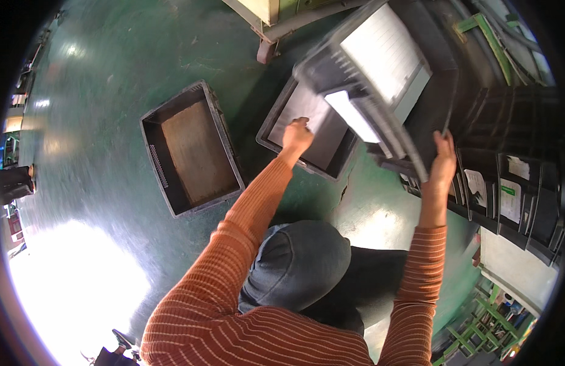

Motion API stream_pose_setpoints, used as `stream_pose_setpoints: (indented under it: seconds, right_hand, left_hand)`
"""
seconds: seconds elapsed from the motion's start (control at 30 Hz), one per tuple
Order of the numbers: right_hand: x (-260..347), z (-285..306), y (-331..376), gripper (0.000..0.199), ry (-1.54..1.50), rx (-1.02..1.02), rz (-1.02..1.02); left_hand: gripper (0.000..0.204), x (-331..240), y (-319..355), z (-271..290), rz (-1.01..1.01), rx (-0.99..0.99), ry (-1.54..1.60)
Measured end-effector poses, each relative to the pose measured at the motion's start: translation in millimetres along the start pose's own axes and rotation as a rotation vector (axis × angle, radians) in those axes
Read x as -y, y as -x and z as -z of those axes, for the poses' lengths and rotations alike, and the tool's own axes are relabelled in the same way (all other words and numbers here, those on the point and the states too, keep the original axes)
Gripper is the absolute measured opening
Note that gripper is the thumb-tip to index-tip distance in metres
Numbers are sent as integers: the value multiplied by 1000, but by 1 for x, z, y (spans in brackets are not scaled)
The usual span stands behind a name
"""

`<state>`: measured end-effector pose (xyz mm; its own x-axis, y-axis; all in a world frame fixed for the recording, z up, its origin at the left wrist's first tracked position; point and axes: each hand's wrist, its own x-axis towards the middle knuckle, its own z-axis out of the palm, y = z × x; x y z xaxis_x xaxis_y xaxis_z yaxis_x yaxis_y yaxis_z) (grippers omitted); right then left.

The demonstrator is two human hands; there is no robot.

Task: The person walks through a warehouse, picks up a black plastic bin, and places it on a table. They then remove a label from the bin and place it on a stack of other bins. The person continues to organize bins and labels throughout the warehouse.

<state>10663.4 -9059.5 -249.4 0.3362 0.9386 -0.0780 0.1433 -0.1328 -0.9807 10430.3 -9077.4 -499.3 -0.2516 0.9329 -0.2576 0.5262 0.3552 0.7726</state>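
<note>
Two bare hands work well apart. The left hand (298, 135) has its fingers curled over a pale sheet (299, 108); whether they pinch it I cannot tell. The right hand (441, 163) lies against the near right end of a tilted black plastic crate (397, 129), fingers along its side; whether they close round its rim is unclear.

Three separate crates can be counted: the tilted one, ahead of and between the hands, blurred; a sheet-lined crate (338, 160) on the floor beneath the left hand; and a brown-bottomed crate (194, 152) to that hand's left. More stand in a dark crate stack (486, 210) just right of the right hand, too shadowed to count, with at least three label cards (511, 200).

The stack's edge leaves the right hand little room on its outer side. Green floor (112, 79) opens widely beyond the brown-bottomed crate, and narrows between the two floor crates. The tilted crate overhangs the lined one's far right side; its long axis slants from ahead of the left hand back toward the right hand.
</note>
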Motion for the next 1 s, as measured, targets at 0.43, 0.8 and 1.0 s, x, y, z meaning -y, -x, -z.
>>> stream_pose_setpoints:
  seconds: [0.43,0.8,1.0]
  right_hand:
    - [-133,-50,77,43,122,33,-5]
    - [-135,-54,54,52,371,2,141]
    - [-145,-74,-18,58,369,-79,187]
  left_hand:
    - [51,25,100,70,622,-28,1139]
    - [51,4,68,78,538,174,1067]
    - [56,-10,-13,63,468,215,982]
